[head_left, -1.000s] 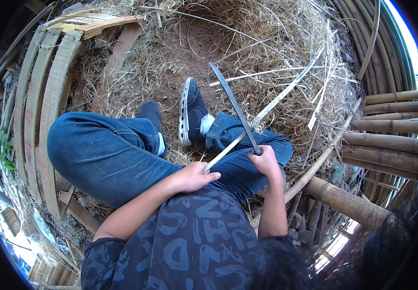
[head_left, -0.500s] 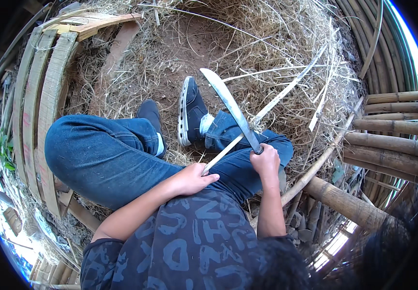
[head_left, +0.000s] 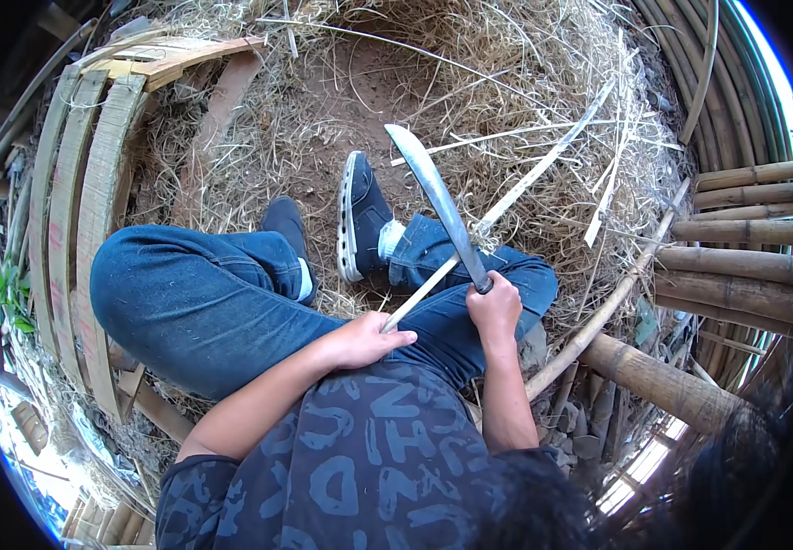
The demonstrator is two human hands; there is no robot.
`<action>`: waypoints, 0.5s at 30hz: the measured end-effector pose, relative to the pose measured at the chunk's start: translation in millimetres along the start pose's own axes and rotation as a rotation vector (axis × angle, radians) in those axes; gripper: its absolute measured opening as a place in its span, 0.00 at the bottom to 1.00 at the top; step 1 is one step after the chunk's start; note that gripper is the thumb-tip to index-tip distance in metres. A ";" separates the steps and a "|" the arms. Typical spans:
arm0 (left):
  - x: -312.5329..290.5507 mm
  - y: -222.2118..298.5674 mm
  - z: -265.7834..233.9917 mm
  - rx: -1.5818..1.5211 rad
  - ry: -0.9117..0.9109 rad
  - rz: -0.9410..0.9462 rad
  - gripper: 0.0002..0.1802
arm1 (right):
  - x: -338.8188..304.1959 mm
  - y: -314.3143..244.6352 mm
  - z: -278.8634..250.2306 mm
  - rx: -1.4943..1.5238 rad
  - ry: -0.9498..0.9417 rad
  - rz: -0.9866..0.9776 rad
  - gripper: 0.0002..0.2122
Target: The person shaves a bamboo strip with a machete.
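Dry straw (head_left: 543, 82) is spread over the ground, bordered by curved wooden slats (head_left: 76, 211) on one side and stacked bamboo poles (head_left: 736, 266) on the other. Blue-trousered legs (head_left: 204, 302) are folded beneath the work. A long curved blade (head_left: 438, 206) is gripped at its handle by the right hand (head_left: 495, 307), fingers wrapped tight. A thin bamboo strip (head_left: 506, 206) is laid across the thigh, its near end pinched under the closed fingers of the left hand (head_left: 364, 339). The edge is judged close to knee and shoe (head_left: 360, 225); a slip off the strip could cut the leg.
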State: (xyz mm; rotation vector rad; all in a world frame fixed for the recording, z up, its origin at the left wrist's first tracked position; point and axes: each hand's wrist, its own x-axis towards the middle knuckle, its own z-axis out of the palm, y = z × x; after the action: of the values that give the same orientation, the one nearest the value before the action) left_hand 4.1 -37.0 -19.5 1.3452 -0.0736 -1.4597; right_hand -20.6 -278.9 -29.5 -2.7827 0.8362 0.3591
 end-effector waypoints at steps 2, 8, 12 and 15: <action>1.7 -3.8 -1.1 -0.047 -0.013 -0.008 0.23 | -0.3 1.3 5.4 0.017 0.038 0.001 0.13; -5.8 6.0 0.5 -0.271 -0.120 -0.114 0.16 | -2.8 -0.7 -2.6 0.028 0.057 0.022 0.14; -13.7 14.9 1.6 -0.393 -0.149 -0.221 0.15 | -6.6 -4.6 -12.4 0.043 0.061 0.016 0.13; -14.9 14.6 3.5 -0.395 -0.157 -0.224 0.17 | -9.5 -8.6 -21.0 0.104 0.005 -0.030 0.13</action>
State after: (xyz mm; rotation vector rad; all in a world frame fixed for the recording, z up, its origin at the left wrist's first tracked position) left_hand 7.3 -34.4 1.3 0.9387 0.2597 -1.6630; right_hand -19.9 -272.8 -5.7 -2.6978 0.7893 0.2942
